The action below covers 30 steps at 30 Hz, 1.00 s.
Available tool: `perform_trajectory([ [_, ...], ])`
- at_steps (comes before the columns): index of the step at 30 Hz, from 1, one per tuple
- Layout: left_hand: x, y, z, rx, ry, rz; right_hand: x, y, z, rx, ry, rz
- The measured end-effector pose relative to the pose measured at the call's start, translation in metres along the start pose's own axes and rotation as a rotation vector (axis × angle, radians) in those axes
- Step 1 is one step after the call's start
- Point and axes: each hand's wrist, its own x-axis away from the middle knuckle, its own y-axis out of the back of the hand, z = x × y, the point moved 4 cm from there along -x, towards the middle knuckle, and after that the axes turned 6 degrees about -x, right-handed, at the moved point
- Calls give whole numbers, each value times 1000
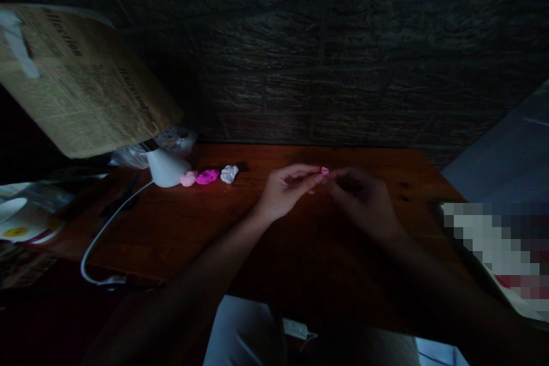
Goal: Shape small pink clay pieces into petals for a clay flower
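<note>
A small piece of pink modelling clay [325, 171] is pinched between the fingertips of both hands, above the wooden table. My left hand [286, 187] is closed on it from the left, thumb and forefinger pressed together. From the right, my right hand [362, 197] meets it with thumb and fingers; this hand is in shadow. To the left on the table lie three lumps in a row: a pale pink lump [189, 178], a bright magenta lump [208, 176] and a white lump [229, 174].
A lamp with a white base [166, 168] and newsprint-patterned shade [98, 80] stands left on the wooden table [180, 229]. Its white cable [92, 246] hangs over the front edge. A white cup [17, 220] is far left. A dark brick-patterned wall [291, 63] rises behind.
</note>
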Motion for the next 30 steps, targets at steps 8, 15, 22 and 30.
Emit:
perform_trajectory([
  [8, 0, 2, 1, -3, 12, -10, 0, 1, 4, -34, 15, -29],
  [15, -1, 3, -1, -11, 17, -28, 1, 3, 6, -11, 46, 3],
  [22, 0, 4, 0, -43, 17, -23, 2, 3, 6, 43, 81, 9],
  [30, 0, 4, 1, -23, 30, -9, 4, 2, 5, 107, 122, 1],
])
